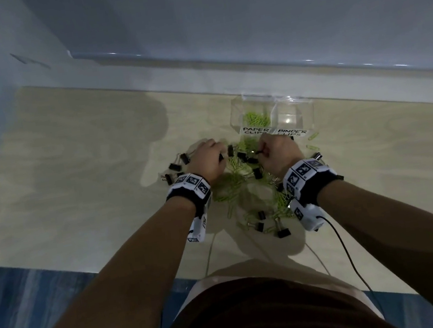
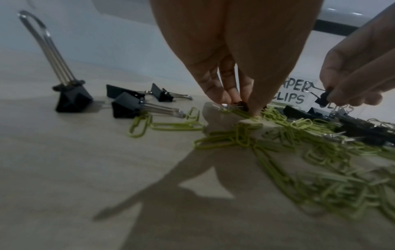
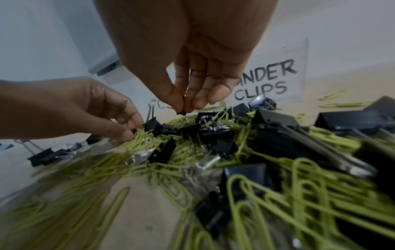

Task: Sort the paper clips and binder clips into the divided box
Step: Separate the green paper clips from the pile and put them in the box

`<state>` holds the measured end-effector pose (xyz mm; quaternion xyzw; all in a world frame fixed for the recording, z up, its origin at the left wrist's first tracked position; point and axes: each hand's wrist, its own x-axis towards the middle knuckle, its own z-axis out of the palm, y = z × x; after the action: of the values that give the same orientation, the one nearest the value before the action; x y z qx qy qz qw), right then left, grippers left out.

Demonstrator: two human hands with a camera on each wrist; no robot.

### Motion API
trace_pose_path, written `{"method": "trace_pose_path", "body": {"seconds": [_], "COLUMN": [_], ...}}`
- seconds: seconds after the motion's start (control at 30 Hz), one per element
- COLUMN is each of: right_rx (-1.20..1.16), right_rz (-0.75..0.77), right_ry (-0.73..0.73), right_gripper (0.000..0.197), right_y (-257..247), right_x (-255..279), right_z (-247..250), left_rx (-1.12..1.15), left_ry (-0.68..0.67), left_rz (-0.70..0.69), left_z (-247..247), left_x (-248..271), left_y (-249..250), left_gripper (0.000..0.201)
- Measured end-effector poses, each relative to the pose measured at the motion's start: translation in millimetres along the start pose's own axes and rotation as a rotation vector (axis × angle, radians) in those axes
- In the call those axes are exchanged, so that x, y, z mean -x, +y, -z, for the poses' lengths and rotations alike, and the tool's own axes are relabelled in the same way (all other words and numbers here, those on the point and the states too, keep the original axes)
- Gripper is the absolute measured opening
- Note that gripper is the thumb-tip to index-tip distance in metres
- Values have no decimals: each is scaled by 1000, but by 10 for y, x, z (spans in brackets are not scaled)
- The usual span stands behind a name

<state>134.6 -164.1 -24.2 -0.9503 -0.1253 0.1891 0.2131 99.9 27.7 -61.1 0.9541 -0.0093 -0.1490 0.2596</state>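
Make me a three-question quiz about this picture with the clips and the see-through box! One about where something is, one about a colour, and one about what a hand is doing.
1. Where in the box do clips already lie?
A. The part marked PAPER CLIPS
B. The part marked BINDER CLIPS
C. Both parts

2. What colour are the paper clips?
A. Red
B. Green
C. Silver

3. What is the right hand doing?
A. Lying flat on the table
B. Pinching a small black binder clip
C. Lifting the box

Answers:
1. A: in the head view, green clips sit behind the PAPER CLIPS label, and the other part looks bare.
2. B: the pile on the table is full of light green wire clips.
3. B: the left wrist view shows a binder clip held between its thumb and fingertips.
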Motion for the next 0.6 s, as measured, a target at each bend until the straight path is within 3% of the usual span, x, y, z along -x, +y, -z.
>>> {"method": "trace_pose_path", "body": {"seconds": [0.13,0.27,0.47,0.6], "right_rx": [23,12,113,182], "right_rz": [4,-23,71,91], "right_ry": [33,39,6,-105], "right_gripper": [6,15,25,38], "right_y": [-147,-263,-174,-179], "right_x": [-99,-166,5,34], "right_z": [10,-13,-161,-212], "left_rx": [52,-89,-73,-52], "left_ry": [116,288,80,-13], "left_rz": [32,80,-115,-44], "left_z": [83,244,140,28], "left_x": [82,99,-102,-189], "left_y": [-108,-181,128,297], "left_gripper": [29,35,34,38]}}
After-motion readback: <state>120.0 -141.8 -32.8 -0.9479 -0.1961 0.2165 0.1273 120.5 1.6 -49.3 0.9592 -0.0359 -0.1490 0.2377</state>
